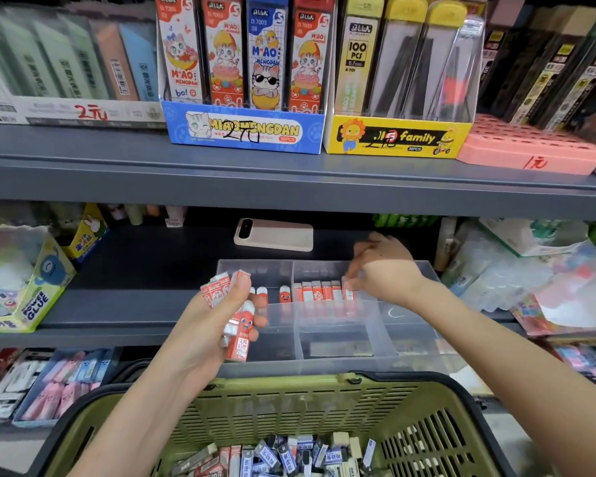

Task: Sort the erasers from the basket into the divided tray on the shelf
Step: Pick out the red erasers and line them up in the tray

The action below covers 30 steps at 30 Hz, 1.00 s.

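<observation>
Basket (289, 404) rim near tray (415, 327) front edge

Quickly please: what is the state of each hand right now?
Left hand: closed, holding a bunch of red erasers.
Right hand: closed, pinching one red eraser in the divided tray.

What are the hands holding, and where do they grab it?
The left hand grips a bunch of red-and-white erasers round their middles. The right hand seems to pinch one red eraser by its top end, inside the divided tray.
</observation>
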{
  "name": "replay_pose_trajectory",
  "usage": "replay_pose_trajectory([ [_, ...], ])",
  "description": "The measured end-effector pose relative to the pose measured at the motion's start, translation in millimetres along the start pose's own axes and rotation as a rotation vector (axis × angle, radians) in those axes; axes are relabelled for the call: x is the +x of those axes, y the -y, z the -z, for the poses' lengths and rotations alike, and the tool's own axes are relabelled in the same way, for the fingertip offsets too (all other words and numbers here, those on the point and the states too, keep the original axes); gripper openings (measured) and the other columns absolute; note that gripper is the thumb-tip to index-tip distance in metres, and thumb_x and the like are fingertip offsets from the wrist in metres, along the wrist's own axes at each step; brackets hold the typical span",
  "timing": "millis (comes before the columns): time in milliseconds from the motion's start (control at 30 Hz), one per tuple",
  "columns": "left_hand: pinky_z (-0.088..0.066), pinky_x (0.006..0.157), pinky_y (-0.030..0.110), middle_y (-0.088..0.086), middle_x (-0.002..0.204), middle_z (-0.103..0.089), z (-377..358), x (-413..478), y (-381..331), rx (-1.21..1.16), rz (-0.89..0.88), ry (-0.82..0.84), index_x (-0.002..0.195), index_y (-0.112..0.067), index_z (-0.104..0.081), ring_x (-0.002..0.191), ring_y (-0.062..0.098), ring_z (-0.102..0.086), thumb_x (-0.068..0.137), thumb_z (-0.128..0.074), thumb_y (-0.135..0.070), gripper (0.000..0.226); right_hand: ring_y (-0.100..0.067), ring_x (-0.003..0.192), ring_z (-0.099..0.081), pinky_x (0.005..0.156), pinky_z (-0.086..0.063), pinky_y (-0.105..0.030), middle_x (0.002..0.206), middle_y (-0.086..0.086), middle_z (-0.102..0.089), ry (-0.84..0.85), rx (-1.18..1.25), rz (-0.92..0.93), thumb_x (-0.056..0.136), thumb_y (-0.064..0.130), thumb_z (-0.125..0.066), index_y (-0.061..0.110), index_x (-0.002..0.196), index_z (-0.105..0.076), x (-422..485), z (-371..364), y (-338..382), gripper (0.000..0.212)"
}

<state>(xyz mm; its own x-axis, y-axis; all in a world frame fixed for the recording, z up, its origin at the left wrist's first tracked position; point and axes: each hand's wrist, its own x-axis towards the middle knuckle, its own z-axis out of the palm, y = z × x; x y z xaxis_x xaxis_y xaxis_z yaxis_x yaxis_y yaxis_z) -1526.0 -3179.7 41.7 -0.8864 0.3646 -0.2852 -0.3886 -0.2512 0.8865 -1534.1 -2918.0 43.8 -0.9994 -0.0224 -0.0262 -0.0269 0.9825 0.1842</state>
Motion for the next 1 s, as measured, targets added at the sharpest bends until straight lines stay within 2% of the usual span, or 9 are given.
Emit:
replay_pose_trajectory([
  [133, -0.047, 0.042, 0.022, 0.007, 0.07, -0.069, 2, 0, 0, -0.004, 0.001, 0.006, 0.09, -0.013, -0.061, 0.054, 0.014, -0.063, 0.06, -0.071, -0.045, 0.046, -0.023, 0.114, -0.037, 0.096, -0.025, -0.032, 0.116, 0.002, -0.051, 0.014, -0.087, 0.023, 0.092, 0.048, -0.043, 0.036, 0.109, -0.068, -1, -4, 3, 0.032],
  [300, -0.047, 0.042, 0.022, 0.008, 0.07, -0.068, 3, 0, 0, -0.008, 0.006, 0.011, 0.087, -0.013, -0.062, 0.053, 0.015, -0.061, 0.058, -0.071, -0.046, 0.046, -0.022, 0.111, -0.04, 0.088, -0.02, -0.032, 0.117, 0.005, -0.054, -0.232, 0.089, -0.192, 0.075, 0.055, -0.064, 0.039, 0.087, -0.073, -12, -7, -2, 0.022],
  [433, -0.047, 0.042, 0.022, 0.008, 0.069, -0.068, 2, 1, 0, -0.017, 0.011, 0.001, 0.087, -0.011, -0.062, 0.053, 0.014, -0.062, 0.058, -0.072, -0.045, 0.046, -0.021, 0.132, -0.028, 0.106, -0.016, -0.041, 0.146, 0.008, -0.036, 0.054, 0.126, -0.245, 0.079, 0.055, -0.058, 0.049, 0.094, -0.068, -8, -12, 5, 0.019],
  [567, -0.048, 0.042, 0.021, 0.007, 0.069, -0.069, 1, 1, 0, -0.04, 0.018, -0.003, 0.086, -0.011, -0.061, 0.053, 0.013, -0.063, 0.064, -0.069, -0.042, 0.039, -0.02, 0.133, -0.029, 0.107, -0.017, -0.042, 0.146, 0.007, -0.037, 0.215, 0.109, -0.27, 0.082, 0.052, -0.053, 0.042, 0.107, -0.065, 2, -7, 3, 0.03],
  [700, -0.048, 0.043, 0.021, 0.006, 0.069, -0.067, 0, -1, -2, -0.111, 0.049, 0.001, 0.088, -0.009, -0.057, 0.053, 0.013, -0.061, 0.068, -0.068, -0.042, 0.04, -0.022, 0.124, -0.039, 0.103, -0.022, -0.039, 0.138, 0.007, -0.048, -0.065, 0.174, -0.293, 0.085, 0.045, -0.055, 0.04, 0.095, -0.07, -14, 3, 23, 0.018],
  [767, -0.048, 0.043, 0.021, 0.004, 0.067, -0.065, -3, -4, -2, -0.193, 0.067, -0.027, 0.082, -0.011, -0.058, 0.052, 0.013, -0.059, 0.07, -0.069, -0.041, 0.034, -0.025, 0.1, -0.054, 0.085, -0.033, -0.036, 0.107, 0.007, -0.068, -0.388, 0.33, -0.221, 0.085, 0.043, -0.056, 0.029, 0.08, -0.074, -29, 10, 50, 0.023],
  [833, -0.047, 0.042, 0.021, 0.001, 0.066, -0.063, -7, -6, -1, -0.311, 0.035, -0.102, 0.078, -0.015, -0.058, 0.05, 0.012, -0.059, 0.071, -0.069, -0.038, 0.026, -0.016, 0.071, -0.056, 0.066, -0.039, -0.031, 0.071, 0.009, -0.068, -0.482, 0.644, -0.107, 0.082, 0.048, -0.053, 0.024, 0.066, -0.071, -49, 23, 85, 0.035],
  [900, -0.048, 0.043, 0.022, -0.001, 0.066, -0.062, -10, -10, -1, -0.394, -0.029, -0.133, 0.079, -0.016, -0.056, 0.053, 0.011, -0.062, 0.072, -0.068, -0.037, 0.025, -0.01, 0.058, -0.055, 0.057, -0.042, -0.027, 0.061, 0.004, -0.064, -0.287, 1.039, -0.056, 0.081, 0.055, -0.054, 0.023, 0.064, -0.068, -63, 36, 118, 0.039],
  [1000, -0.054, 0.053, 0.029, 0.003, 0.071, -0.07, -11, -18, 0, -0.322, -0.077, -0.115, 0.074, -0.014, -0.058, 0.065, 0.015, -0.069, 0.071, -0.064, -0.042, 0.029, -0.009, 0.054, -0.059, 0.05, -0.05, -0.025, 0.062, -0.002, -0.066, -0.012, 1.415, -0.068, 0.083, 0.037, -0.066, 0.019, 0.069, -0.065, -68, 44, 146, 0.023],
])
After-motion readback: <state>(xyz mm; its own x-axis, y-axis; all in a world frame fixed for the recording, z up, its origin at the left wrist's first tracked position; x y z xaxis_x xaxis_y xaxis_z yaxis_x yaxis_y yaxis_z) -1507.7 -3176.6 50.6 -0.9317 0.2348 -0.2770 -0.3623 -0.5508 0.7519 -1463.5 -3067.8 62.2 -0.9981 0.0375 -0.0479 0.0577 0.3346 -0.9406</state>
